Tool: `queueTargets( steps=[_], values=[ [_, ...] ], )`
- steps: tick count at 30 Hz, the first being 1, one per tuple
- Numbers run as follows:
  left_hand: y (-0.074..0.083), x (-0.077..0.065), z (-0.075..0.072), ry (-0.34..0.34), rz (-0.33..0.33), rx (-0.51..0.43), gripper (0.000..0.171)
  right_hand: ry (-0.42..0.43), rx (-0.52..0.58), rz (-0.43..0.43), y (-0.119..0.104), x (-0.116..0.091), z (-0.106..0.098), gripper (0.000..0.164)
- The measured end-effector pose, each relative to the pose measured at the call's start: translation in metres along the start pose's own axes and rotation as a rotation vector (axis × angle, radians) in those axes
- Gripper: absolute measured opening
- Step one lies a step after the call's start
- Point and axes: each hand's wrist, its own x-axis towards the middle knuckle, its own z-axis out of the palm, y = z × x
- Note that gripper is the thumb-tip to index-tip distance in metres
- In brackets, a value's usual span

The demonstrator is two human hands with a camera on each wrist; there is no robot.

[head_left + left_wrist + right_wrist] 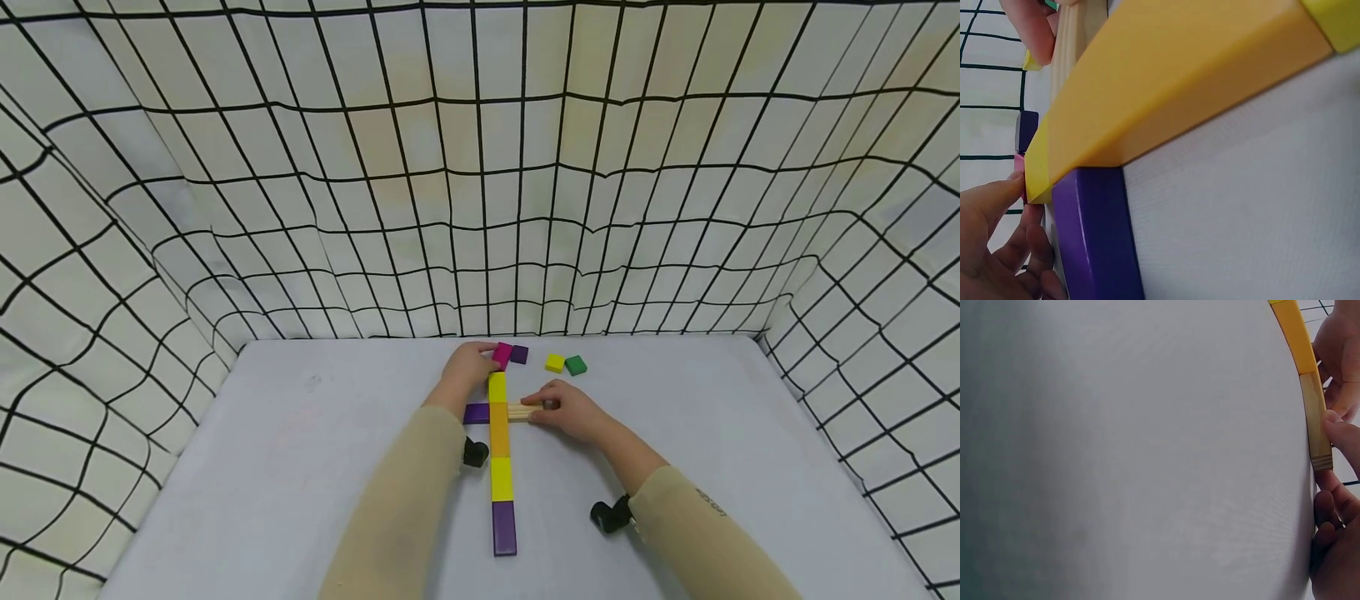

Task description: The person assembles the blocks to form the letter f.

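A line of blocks runs away from me: a purple block [505, 529], a yellow block [502, 479], an orange block [499, 429] and a smaller yellow block [497, 387]. My left hand [467, 367] pinches a pink block [502, 357] at the far end, slightly tilted; in the left wrist view its thumb and fingers mostly cover it. On the right side, my right hand [573, 411] holds a plain grooved wooden block [519, 412] between thumb and fingers, its inner end against the orange block. Another purple block [477, 413] sticks out on the left side, partly under my left forearm.
Beyond the line lie a dark purple block [519, 355], a loose yellow block [555, 363] and a green block [576, 365]. The white table [300, 433] is bordered by black netting [480, 221] over pale cloth. Dark wrist cameras [609, 517] hang near both sleeves.
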Motion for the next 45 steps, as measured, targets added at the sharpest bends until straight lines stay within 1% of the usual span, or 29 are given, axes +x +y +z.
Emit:
queueTargets(
  steps=[3,6,12,18,25,40,43,45],
  values=[
    [0.0009,-0.0009,0.0008,0.008,0.003,-0.006,0.041,0.001,0.0,-0.001,-0.0004,-0.0001,-0.0003,0.025],
    [0.0011,-0.0009,0.0012,0.011,0.015,0.009,0.037,0.003,0.002,0.002,-0.0005,-0.0002,-0.0004,0.024],
    [0.0011,0.0007,0.0007,-0.006,0.058,0.038,0.034,0.004,0.013,0.004,-0.0016,-0.0004,-0.001,0.024],
    [0.0013,0.0011,0.0006,-0.016,0.079,0.058,0.035,-0.001,0.005,-0.001,-0.0016,-0.0005,-0.0016,0.024],
    [0.003,-0.001,0.0005,-0.029,0.084,0.075,0.036,0.0,-0.004,-0.007,-0.0025,-0.0012,-0.0022,0.025],
    [0.0045,-0.0017,0.0017,-0.023,0.085,0.101,0.037,-0.004,0.014,-0.001,-0.002,-0.0016,-0.0024,0.025],
    [0.0036,-0.0014,0.0016,-0.024,0.084,0.09,0.037,-0.004,0.015,0.003,-0.0017,-0.0013,-0.0021,0.025],
    [0.0033,-0.0016,0.0009,-0.027,0.077,0.066,0.038,-0.003,0.013,0.004,-0.0018,-0.0012,-0.0019,0.025]
  ],
)
